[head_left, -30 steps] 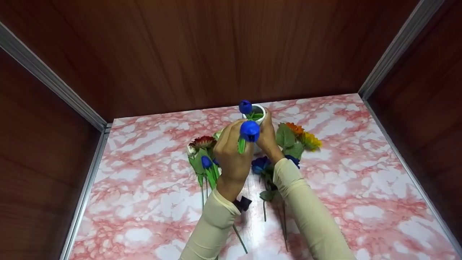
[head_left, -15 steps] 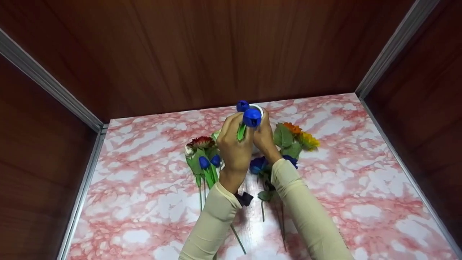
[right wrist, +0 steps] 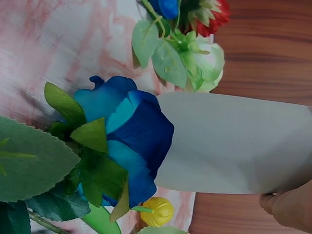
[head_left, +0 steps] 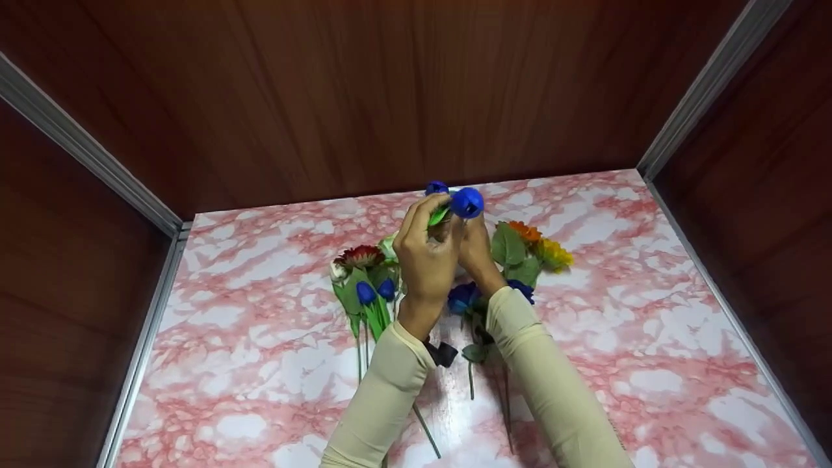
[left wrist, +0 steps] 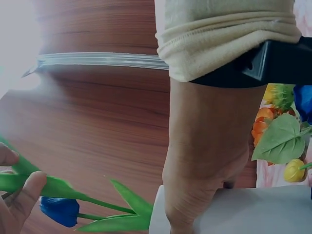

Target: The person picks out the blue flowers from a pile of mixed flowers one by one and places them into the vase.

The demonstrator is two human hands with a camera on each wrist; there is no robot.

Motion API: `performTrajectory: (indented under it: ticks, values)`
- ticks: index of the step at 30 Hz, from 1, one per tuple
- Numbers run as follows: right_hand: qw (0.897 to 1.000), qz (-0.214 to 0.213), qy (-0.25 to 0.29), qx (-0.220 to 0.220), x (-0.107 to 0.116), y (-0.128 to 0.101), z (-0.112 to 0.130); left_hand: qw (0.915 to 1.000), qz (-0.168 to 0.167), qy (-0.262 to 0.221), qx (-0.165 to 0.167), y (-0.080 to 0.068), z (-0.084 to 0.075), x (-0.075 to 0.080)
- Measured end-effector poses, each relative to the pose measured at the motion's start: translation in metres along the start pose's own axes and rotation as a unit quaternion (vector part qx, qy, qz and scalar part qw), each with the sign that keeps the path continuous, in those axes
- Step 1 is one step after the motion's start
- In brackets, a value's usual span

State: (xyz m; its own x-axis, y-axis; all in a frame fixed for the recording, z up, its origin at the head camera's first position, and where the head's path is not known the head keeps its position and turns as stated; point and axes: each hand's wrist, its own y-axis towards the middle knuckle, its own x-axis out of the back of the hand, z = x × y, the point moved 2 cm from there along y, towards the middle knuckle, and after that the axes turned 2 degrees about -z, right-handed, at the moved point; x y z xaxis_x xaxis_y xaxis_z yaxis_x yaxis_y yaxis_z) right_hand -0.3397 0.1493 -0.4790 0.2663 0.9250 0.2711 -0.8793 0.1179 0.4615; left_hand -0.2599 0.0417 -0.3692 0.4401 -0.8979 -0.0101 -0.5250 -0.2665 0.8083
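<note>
My left hand (head_left: 426, 257) pinches the green leaves and stem of a blue tulip (head_left: 467, 203), bloom uppermost. In the left wrist view, the left fingers (left wrist: 31, 195) grip its leaves (left wrist: 61, 187), and its stem slants down to the mouth of a white vase (left wrist: 243, 212). Another blue tulip (left wrist: 61, 210) stands in that vase, its bloom beside the held leaves. My right hand (head_left: 478, 250) holds the vase's side near the mouth; the right wrist view shows the pale vase wall (right wrist: 234, 141) with part of the hand on it. From the head, hands and bloom hide most of the vase.
Left of the hands lie a dark red flower (head_left: 361, 255), a white-green flower (right wrist: 207, 63) and blue tulips (head_left: 366, 292). To the right are orange (head_left: 524, 231) and yellow (head_left: 554, 255) flowers and blue roses (head_left: 463, 298). Wood panels (head_left: 416, 97) enclose the marbled table (head_left: 247, 351).
The held tulip's bloom has moved up and to the right, over the vase mouth. My left hand has shifted slightly upward, while the right hand keeps its hold on the vase.
</note>
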Motion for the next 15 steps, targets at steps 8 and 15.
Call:
performTrajectory:
  ticks: [8, 15]
  values:
    - [0.999, 0.0, -0.021, -0.033, -0.0028, 0.0011, 0.0024, 0.9948, 0.015, -0.084, 0.056, -0.0016, 0.0076, -0.008]
    - [0.999, -0.013, -0.011, -0.033, -0.0017, 0.003, 0.0038, 0.9901, 0.048, -0.101, 0.085, 0.0006, -0.0014, -0.0107]
